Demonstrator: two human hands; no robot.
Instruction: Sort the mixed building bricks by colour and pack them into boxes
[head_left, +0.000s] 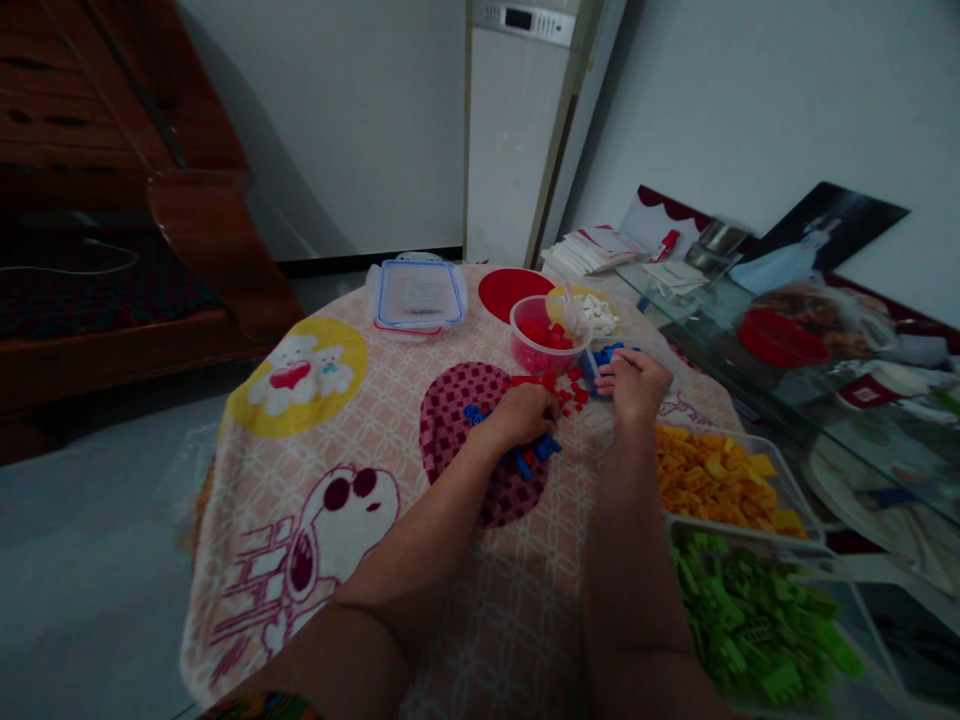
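My left hand point(523, 415) is lowered onto a small pile of blue toy bricks point(541, 448) on the tablecloth. Its fingers curl downward, and what they hold is hidden. Loose red bricks point(576, 392) lie just beyond it. My right hand point(637, 382) is at the near edge of a clear container of blue bricks point(611, 352), its fingers closed together. Whatever sits between those fingers is too small to make out. Behind both hands stands a round clear tub point(525, 352) with red bricks point(546, 333) in it.
White bricks point(598, 314) lie behind the tub. A lidded box point(421, 294) sits at the far left of the table. Boxes of yellow bricks point(716, 480) and green bricks point(757, 620) stand by my right arm. A glass shelf point(750, 375) with clutter runs along the right.
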